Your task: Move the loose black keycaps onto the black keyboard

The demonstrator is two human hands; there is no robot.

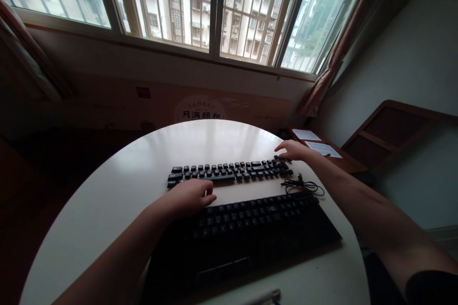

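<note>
Rows of loose black keycaps (222,171) lie on the white round table (118,190), set out like a keyboard. Nearer to me is a black keyboard (250,217), slightly slanted, with keys along its far part and a dark, flat front. My left hand (191,195) hovers or rests between the two, beside the keyboard's far left corner. Its fingers curl loosely, with the thumb apart from them. At the far right end of the keycaps, my right hand (294,149) reaches down with fingers apart, its lower fingertip at the last keycaps. No keycap shows clearly between those fingers.
A bundled black cable (302,186) lies right of the keyboard. A thin metallic tool (263,298) is cut off at the front edge. Beyond the table's right edge stand papers (324,148) on a brown surface and a wooden chair (391,128). Barred windows (214,9) fill the back.
</note>
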